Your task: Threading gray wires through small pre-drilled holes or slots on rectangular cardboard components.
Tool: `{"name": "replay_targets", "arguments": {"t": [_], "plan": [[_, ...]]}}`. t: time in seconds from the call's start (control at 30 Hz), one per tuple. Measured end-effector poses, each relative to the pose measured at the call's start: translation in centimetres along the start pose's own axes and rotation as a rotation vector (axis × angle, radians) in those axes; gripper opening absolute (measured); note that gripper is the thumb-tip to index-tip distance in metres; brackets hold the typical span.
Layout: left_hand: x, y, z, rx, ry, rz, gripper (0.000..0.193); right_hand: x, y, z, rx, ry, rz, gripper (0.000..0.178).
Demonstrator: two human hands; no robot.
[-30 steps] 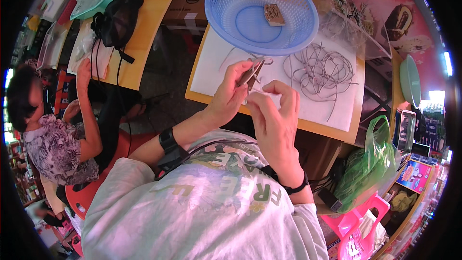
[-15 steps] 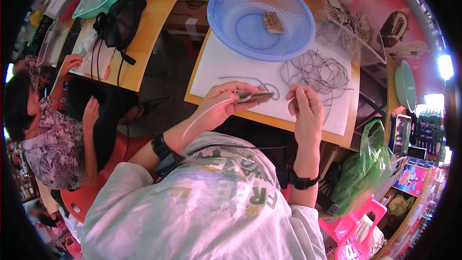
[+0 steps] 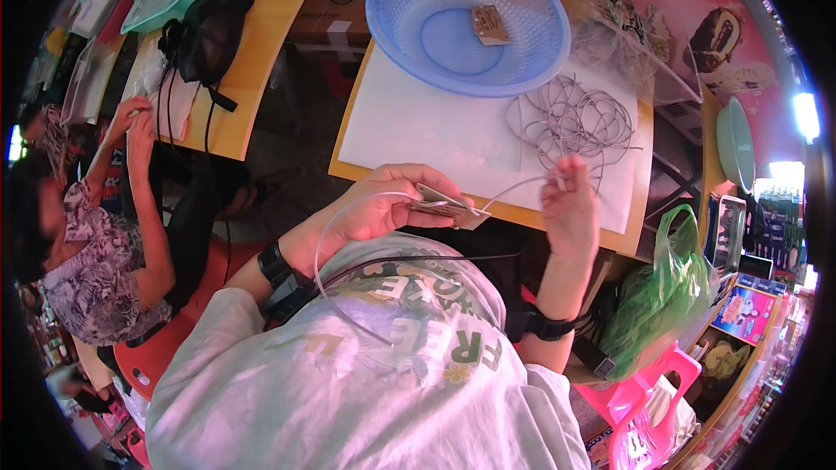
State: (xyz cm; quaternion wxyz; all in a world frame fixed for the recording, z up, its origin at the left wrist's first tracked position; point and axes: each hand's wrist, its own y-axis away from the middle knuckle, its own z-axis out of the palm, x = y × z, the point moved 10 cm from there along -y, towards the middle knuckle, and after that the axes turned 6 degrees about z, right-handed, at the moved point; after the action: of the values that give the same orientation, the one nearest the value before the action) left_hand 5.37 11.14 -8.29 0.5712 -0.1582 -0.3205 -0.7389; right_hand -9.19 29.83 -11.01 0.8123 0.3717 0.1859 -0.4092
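Note:
My left hand (image 3: 387, 198) is closed on a small folded piece of brown cardboard (image 3: 461, 211) just beyond my shirt front. A thin grey cord (image 3: 514, 185) passes by the cardboard; one length loops back over my left wrist and down onto the shirt. To the right, my right hand (image 3: 571, 213) is raised with its fingertips pinched on the cord, which runs taut from the cardboard. Beyond that hand, a loose tangle of similar grey cord (image 3: 570, 122) lies on the white sheet (image 3: 392, 135) on the table.
A blue plastic basket (image 3: 380, 39) with another cardboard piece (image 3: 490, 25) inside stands at the table's far side. On the right are a green plastic bag (image 3: 657, 313) and a pink stool (image 3: 640, 409). Another person (image 3: 96, 270) sits at the left table, near a black bag (image 3: 213, 39).
My right hand has moved slightly right and now holds the cord, drawing it out from the cardboard. The cardboard has tilted and come nearer. The other person's hands have come together.

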Motion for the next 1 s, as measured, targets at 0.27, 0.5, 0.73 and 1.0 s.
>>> {"name": "replay_targets", "arguments": {"t": [0.27,0.5,0.73,1.0], "plan": [[-0.5,-1.5,-0.9,0.096,0.289,-0.015,0.036,-4.3,2.8,2.8,-0.178,0.289,-0.200,0.027],[-0.6,-2.3,-1.7,0.119,0.355,0.042,0.032,0.3,7.4,13.9,-0.159,1.509,-0.439,0.027],[1.2,-2.4,-1.1,0.064,0.338,0.181,0.025,1.5,7.5,15.3,-0.263,1.368,-0.713,0.020],[3.5,-2.5,-0.2,0.031,0.213,0.357,0.019,1.2,6.8,15.2,-0.127,1.372,-0.770,0.013]]}}
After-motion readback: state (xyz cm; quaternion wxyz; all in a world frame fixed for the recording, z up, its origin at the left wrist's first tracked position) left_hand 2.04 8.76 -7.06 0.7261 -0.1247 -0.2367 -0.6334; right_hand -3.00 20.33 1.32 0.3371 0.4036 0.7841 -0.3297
